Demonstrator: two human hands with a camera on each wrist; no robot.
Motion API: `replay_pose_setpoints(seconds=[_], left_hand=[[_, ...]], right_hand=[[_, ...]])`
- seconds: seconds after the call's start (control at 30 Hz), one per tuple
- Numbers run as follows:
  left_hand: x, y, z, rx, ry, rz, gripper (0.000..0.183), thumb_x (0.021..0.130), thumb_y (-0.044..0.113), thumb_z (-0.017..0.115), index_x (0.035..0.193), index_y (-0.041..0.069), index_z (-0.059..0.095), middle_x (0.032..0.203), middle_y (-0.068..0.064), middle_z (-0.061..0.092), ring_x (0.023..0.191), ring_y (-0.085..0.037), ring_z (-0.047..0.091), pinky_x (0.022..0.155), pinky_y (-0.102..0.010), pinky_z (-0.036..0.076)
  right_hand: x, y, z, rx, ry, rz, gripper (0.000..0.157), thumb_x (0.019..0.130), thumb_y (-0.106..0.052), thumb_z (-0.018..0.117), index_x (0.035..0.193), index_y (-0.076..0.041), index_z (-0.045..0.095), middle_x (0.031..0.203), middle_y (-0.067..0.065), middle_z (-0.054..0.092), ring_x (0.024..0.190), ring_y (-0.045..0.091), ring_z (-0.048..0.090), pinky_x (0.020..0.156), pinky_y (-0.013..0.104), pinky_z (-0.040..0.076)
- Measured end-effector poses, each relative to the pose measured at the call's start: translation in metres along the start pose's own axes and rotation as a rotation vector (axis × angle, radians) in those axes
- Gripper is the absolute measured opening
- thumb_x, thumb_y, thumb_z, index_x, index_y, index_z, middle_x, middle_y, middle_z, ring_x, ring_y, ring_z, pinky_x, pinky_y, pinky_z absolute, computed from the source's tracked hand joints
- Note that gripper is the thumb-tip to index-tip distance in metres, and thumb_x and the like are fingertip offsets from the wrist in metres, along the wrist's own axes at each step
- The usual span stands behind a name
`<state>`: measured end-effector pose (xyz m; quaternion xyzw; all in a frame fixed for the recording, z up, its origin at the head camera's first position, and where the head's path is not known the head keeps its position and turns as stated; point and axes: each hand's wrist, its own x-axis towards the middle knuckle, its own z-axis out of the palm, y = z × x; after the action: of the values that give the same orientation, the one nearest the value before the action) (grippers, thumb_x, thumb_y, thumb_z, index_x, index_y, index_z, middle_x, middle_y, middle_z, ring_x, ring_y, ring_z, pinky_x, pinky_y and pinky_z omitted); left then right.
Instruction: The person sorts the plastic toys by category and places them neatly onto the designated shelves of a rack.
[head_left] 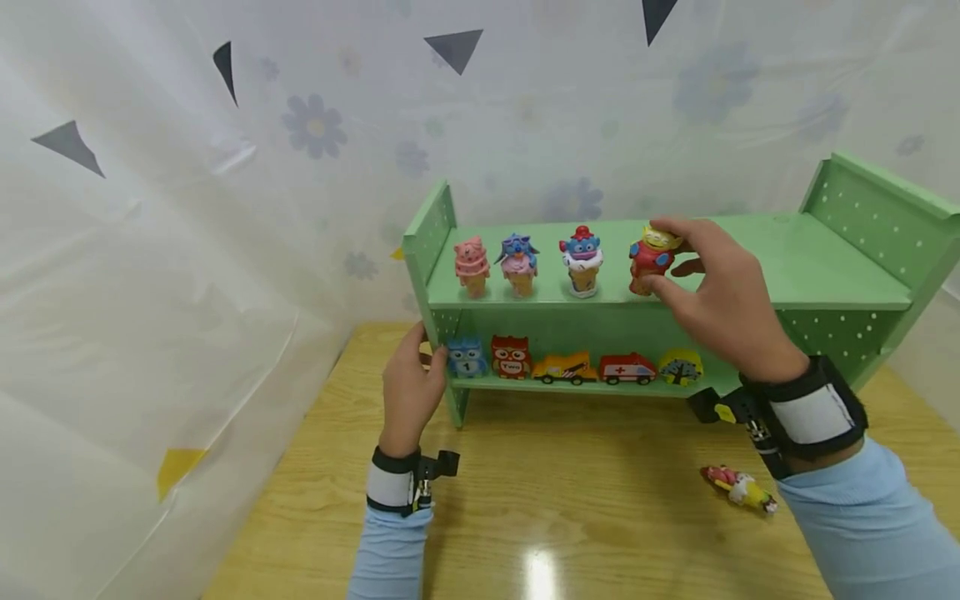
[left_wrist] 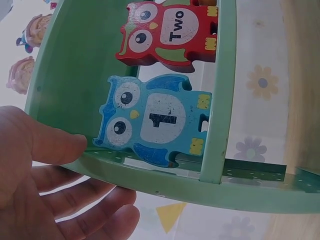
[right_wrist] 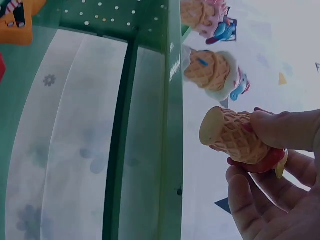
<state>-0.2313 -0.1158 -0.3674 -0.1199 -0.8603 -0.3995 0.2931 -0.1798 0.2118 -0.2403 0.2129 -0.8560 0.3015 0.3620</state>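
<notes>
A small green shelf [head_left: 517, 383] with two tiers stands on a wooden table. My left hand [head_left: 411, 387] holds its left side panel, thumb on the inner side and fingers outside. My right hand [head_left: 723, 292] pinches a red and yellow ice-cream-cone figurine [head_left: 651, 260] at the upper tier's front edge. In the right wrist view the waffle base [right_wrist: 232, 135] is tilted and apart from the shelf. Left of it on the upper tier stand a pink cone figurine [head_left: 472, 267], a blue-eared one [head_left: 519, 265] and a blue-faced one with a red top [head_left: 582, 262].
On the lower tier stand a blue owl [left_wrist: 150, 117] marked 1, a red owl [left_wrist: 172, 32] marked Two, a yellow truck [head_left: 565, 367], a red ambulance [head_left: 627, 368] and a yellow tree piece [head_left: 681, 367]. Another colourful figurine [head_left: 741, 489] lies on the table [head_left: 585, 508].
</notes>
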Motion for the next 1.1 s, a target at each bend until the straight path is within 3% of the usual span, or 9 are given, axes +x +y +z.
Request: replay_pose_setpoints(seconds=[0.13, 0.2, 0.7, 1.1], left_hand=[[-0.001, 0.001, 0.0, -0.008, 0.004, 0.008, 0.036, 0.092, 0.014, 0.059, 0.128, 0.009, 0.057, 0.114, -0.011, 0.066, 0.076, -0.023, 0.065, 0.059, -0.039, 0.056], [-0.001, 0.001, 0.0, -0.009, 0.005, 0.011, 0.035, 0.092, 0.015, 0.059, 0.127, 0.009, 0.058, 0.113, -0.011, 0.066, 0.076, -0.023, 0.065, 0.059, -0.039, 0.056], [-0.003, 0.001, 0.0, 0.006, -0.004, -0.005, 0.036, 0.093, 0.015, 0.059, 0.128, 0.01, 0.057, 0.113, -0.011, 0.066, 0.077, -0.024, 0.065, 0.061, -0.039, 0.056], [-0.001, 0.0, 0.0, 0.01, -0.009, -0.015, 0.036, 0.093, 0.016, 0.058, 0.129, 0.011, 0.057, 0.114, -0.01, 0.066, 0.077, -0.023, 0.066, 0.06, -0.038, 0.056]], right_hand=[[0.007, 0.004, 0.001, -0.016, -0.018, 0.015, 0.059, 0.081, 0.004, 0.07, 0.136, -0.002, 0.049, 0.117, 0.022, 0.057, 0.104, 0.035, 0.056, 0.076, 0.043, 0.051], [0.008, 0.006, 0.002, -0.011, -0.031, 0.023, 0.059, 0.081, 0.004, 0.07, 0.136, -0.002, 0.048, 0.117, 0.023, 0.057, 0.104, 0.035, 0.055, 0.076, 0.048, 0.051], [0.005, 0.01, 0.012, -0.003, -0.106, 0.061, 0.061, 0.081, 0.0, 0.072, 0.136, -0.003, 0.047, 0.12, 0.023, 0.055, 0.1, 0.036, 0.055, 0.077, 0.052, 0.051], [0.002, 0.011, 0.013, 0.027, -0.08, 0.039, 0.065, 0.081, 0.001, 0.071, 0.14, -0.006, 0.044, 0.13, 0.024, 0.047, 0.11, 0.037, 0.049, 0.08, 0.055, 0.048]])
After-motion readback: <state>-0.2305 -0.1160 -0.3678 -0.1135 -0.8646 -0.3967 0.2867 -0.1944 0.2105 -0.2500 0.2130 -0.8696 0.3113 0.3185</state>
